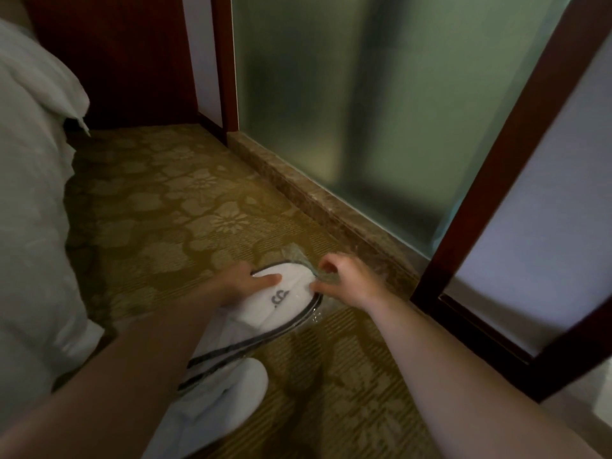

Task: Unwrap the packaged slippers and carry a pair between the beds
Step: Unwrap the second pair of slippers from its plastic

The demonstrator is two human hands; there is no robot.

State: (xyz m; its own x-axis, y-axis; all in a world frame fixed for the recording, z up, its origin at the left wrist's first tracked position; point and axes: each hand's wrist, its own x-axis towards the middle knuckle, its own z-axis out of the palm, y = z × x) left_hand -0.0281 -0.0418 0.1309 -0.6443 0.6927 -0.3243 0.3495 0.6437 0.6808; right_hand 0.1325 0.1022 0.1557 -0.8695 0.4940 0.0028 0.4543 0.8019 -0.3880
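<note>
A pair of white slippers [284,303] with dark trim and a grey logo sits in clear plastic wrap [326,278] low over the carpet. My left hand [246,283] grips the toe end of the slippers, thumb on top. My right hand [344,279] pinches the plastic wrap at the toe end, fingers curled. Another white slipper [225,402] lies nearer me, partly hidden under my left forearm.
A bed with white bedding [29,200] fills the left side. A frosted glass panel [364,111] on a stone sill [308,190] stands ahead, framed in dark wood [490,180]. Patterned carpet [159,200] runs between bed and glass.
</note>
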